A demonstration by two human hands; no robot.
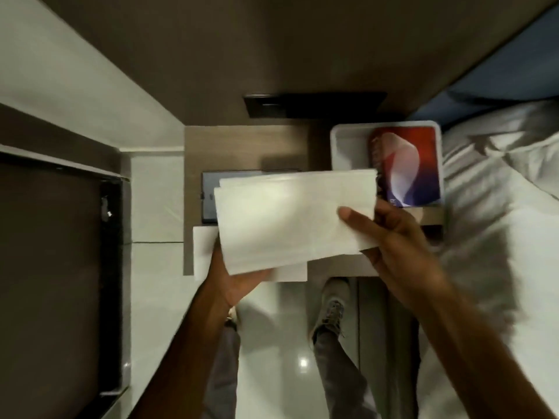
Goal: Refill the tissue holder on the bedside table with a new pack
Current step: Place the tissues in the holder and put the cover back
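Observation:
A white stack of tissues (290, 216) hangs over the wooden bedside table (242, 146), held flat at both ends. My left hand (239, 282) supports its near left corner from below. My right hand (393, 240) pinches its right end, thumb on top. Under the stack lies a flat white piece (204, 249) at the table's front edge, mostly hidden. A dark rectangular holder (210, 189) shows behind the stack's left end, largely covered. On the table's right stands a white tray (341, 146) with a red and blue tissue pack (408, 167) in it.
A bed with white sheets (499, 207) lies close on the right. A dark switch panel (314, 104) is on the wall behind the table. A dark cabinet (54, 267) stands at the left. My feet and the glossy floor (290, 328) are below.

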